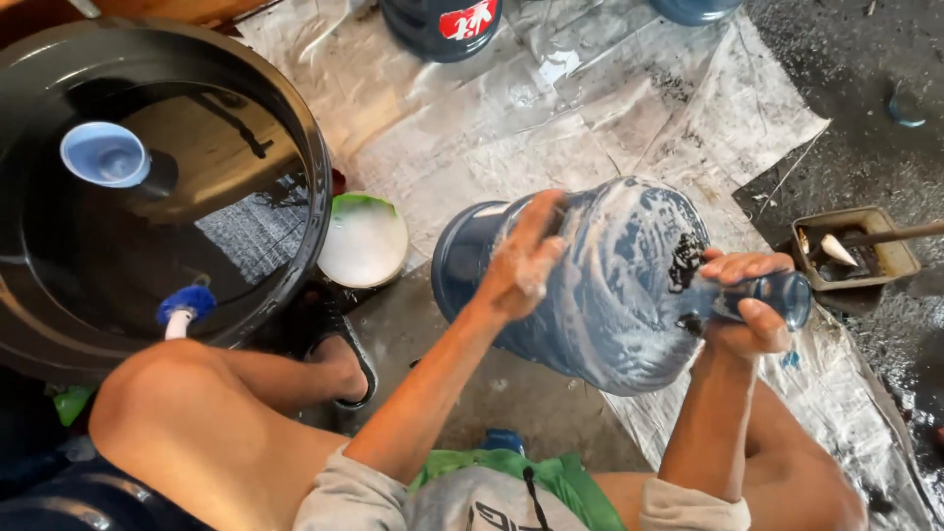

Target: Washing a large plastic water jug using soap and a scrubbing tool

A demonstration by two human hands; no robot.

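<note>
Right hand (749,307): wrapped tight round the neck of the jug (600,285), gripping it so the jug stays steady on its side.
Left hand (523,258): soapy, fingers spread flat on the jug's wall near the base, pressing as if scrubbing; whether a sponge sits under the palm cannot be told.
Jug: blue, coated in white lather, held above the ground between the knees, over the plastic sheet (551,128).
Tub (147,187): big, black, full of water, close on the left, with a small blue bowl (104,153) floating in it.
Suds bowl (363,240): just beside the tub, within reach.
Tray (857,248): small, dark, off to the right on wet ground.
</note>
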